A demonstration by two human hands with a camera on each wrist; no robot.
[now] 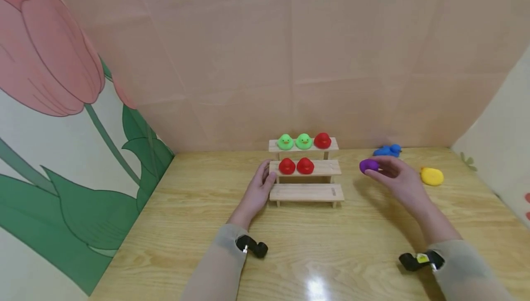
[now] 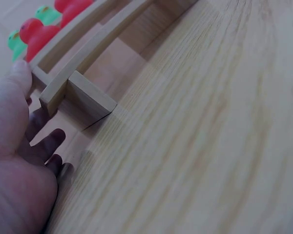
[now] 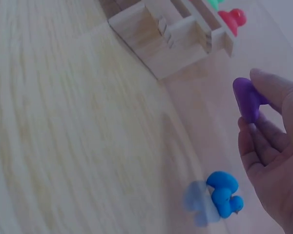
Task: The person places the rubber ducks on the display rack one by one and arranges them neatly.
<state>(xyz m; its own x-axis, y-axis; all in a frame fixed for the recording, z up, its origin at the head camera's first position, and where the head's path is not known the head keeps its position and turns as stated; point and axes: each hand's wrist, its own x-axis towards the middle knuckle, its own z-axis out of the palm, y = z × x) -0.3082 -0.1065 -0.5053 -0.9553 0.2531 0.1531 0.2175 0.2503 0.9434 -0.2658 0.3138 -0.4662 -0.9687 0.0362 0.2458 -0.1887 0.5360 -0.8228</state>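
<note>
While five ducks [image 1: 304, 142] top the stand [image 1: 306, 192] the left hand [image 1: 257, 190] grips, the right hand [image 1: 399, 182] pinches a purple toy [image 1: 367, 166], two others [image 1: 432, 176] remaining at right.

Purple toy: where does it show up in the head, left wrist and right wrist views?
Head: right of centre, the purple toy pinched in the right hand.
Left wrist: not in the picture.
Right wrist: toward the right edge, slightly above mid-height.
Shared landmark: the wooden tiered stand, central in head, upper left in left wrist, along the top in right wrist.
</note>
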